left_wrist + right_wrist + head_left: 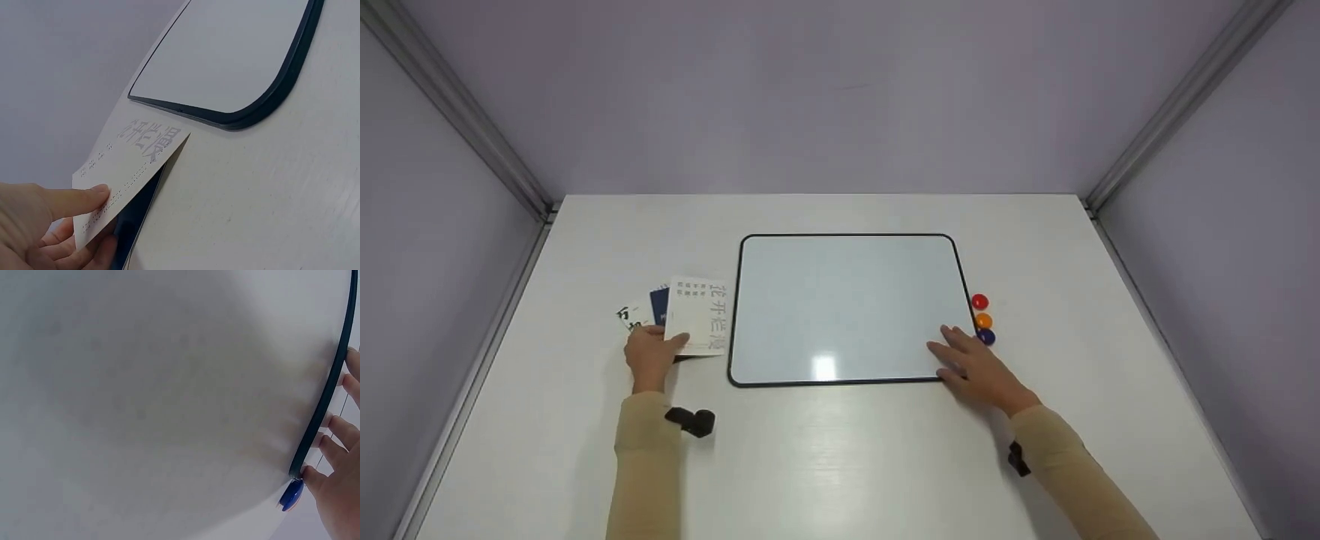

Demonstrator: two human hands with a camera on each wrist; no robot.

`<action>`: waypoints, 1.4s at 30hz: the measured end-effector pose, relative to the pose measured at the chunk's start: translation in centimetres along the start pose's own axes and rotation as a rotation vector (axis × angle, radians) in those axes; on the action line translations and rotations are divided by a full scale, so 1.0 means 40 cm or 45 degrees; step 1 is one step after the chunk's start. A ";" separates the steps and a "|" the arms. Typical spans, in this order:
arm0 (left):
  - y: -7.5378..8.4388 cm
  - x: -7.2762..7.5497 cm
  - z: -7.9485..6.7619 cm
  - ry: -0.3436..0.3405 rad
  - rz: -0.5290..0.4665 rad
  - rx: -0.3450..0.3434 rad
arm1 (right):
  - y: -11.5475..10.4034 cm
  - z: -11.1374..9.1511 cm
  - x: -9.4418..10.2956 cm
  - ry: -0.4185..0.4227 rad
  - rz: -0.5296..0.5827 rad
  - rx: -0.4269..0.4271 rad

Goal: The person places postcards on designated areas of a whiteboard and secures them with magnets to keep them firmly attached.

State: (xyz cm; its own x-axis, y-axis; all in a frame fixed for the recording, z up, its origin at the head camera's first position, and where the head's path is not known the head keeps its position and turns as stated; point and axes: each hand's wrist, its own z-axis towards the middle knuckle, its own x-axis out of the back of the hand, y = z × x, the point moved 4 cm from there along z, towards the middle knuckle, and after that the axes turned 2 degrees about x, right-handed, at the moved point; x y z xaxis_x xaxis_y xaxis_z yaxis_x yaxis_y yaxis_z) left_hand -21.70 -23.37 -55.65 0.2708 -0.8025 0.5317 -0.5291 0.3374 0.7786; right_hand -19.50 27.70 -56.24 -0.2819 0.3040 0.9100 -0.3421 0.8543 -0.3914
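My left hand [651,358] pinches a white card printed with Chinese characters [697,319] at its lower left corner. The left wrist view shows the thumb on top of the card [121,180] and fingers beneath, its near edge tilted up. A navy notebook [659,304] lies partly under it, and a second white card with black brush characters [631,316] sticks out to the left. On the lower right corner of a black-framed whiteboard [847,300] rests my right hand [982,373], fingers spread and fairly straight.
A red magnet [979,301], an orange magnet [983,321] and a blue magnet [986,337] line up along the whiteboard's right edge. White table surface [825,457] surrounds everything, with pale walls [840,97] behind and at both sides.
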 end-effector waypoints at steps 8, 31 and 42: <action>-0.012 0.005 -0.002 -0.010 -0.079 0.055 | -0.002 0.006 -0.005 0.031 -0.006 0.046; 0.026 0.015 -0.034 -0.016 -0.224 0.023 | -0.001 0.007 -0.001 0.028 0.014 0.008; 0.048 0.010 -0.038 -0.058 -0.255 0.032 | 0.001 0.016 -0.004 0.034 0.008 0.010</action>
State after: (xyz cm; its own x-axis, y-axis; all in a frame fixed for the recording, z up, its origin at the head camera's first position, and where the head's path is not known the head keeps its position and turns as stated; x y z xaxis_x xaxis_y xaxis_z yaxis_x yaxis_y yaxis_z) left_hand -21.38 -22.29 -53.42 0.3366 -0.8738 0.3509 -0.4884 0.1566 0.8585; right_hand -20.03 27.42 -56.49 -0.2602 0.3206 0.9108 -0.3474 0.8490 -0.3981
